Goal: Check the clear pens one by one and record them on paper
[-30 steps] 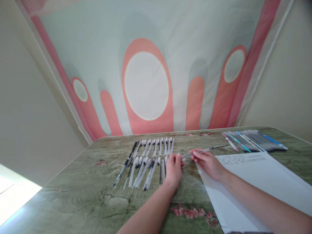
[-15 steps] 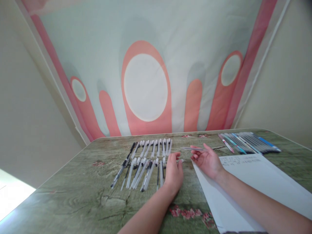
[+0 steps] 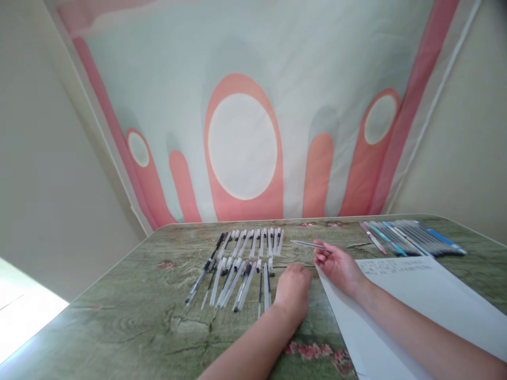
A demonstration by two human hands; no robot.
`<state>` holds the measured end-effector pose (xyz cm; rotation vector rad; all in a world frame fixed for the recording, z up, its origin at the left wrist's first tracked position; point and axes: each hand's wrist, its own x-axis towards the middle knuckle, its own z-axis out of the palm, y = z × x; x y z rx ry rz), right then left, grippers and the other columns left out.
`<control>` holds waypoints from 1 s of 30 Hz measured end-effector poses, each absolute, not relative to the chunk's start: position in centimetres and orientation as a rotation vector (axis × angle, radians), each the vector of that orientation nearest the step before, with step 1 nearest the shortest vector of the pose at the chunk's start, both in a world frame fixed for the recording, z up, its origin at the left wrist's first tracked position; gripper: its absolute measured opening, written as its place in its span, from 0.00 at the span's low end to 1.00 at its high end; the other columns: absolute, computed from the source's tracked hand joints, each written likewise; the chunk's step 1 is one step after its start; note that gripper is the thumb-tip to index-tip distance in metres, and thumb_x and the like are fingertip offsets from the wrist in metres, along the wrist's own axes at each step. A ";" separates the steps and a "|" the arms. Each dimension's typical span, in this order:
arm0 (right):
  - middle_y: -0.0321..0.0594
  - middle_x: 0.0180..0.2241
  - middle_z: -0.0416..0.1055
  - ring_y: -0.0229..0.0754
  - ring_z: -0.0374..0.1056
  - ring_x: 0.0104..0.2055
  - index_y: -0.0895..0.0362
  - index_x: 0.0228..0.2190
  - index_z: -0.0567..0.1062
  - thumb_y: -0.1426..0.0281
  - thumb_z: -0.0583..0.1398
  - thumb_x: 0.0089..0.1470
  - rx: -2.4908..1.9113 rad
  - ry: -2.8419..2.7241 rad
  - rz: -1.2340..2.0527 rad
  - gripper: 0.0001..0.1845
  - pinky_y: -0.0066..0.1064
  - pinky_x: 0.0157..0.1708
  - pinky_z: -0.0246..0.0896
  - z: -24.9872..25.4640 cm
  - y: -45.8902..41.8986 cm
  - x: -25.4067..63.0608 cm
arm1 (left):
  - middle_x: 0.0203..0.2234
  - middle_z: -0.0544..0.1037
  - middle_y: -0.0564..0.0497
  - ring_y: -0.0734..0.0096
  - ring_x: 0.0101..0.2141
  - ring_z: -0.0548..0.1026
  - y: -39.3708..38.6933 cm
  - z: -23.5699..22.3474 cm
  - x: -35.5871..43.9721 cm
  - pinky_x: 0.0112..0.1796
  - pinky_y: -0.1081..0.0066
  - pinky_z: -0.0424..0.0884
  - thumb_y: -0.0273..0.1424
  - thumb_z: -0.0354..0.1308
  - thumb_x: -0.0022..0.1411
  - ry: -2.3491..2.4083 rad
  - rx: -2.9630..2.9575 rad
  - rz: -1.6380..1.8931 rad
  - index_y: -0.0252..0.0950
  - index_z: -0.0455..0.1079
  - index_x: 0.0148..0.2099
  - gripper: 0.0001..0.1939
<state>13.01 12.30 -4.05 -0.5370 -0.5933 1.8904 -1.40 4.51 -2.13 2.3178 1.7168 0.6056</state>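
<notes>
My right hand (image 3: 338, 265) rests at the near left corner of a white sheet of paper (image 3: 412, 301) and pinches a thin clear pen (image 3: 307, 244) that points left over the table. My left hand (image 3: 293, 287) lies curled on the green wood-grain table (image 3: 138, 316), knuckles up, just right of two rows of clear pens and caps (image 3: 241, 258). Whether anything sits under its fingers is hidden.
A row of coloured and dark pens (image 3: 412, 238) lies at the far right of the table. The paper bears faint writing along its far edge. A pink-and-white patterned cloth (image 3: 241, 148) hangs behind the table.
My left hand has drawn back toward me and curled, away from the pen rows. My right hand, gripping a pen with both hands a second ago, now holds it alone, pointing left.
</notes>
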 end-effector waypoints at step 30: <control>0.41 0.30 0.74 0.40 0.65 0.34 0.56 0.36 0.76 0.61 0.63 0.44 -0.749 -1.205 1.695 0.17 0.33 0.38 0.56 -3.5 10.5 12.2 | 0.26 0.75 0.50 0.75 0.30 0.73 8.6 -3.0 -4.1 0.40 0.71 0.67 0.29 0.58 0.50 0.951 0.443 1.991 0.30 0.70 0.33 0.07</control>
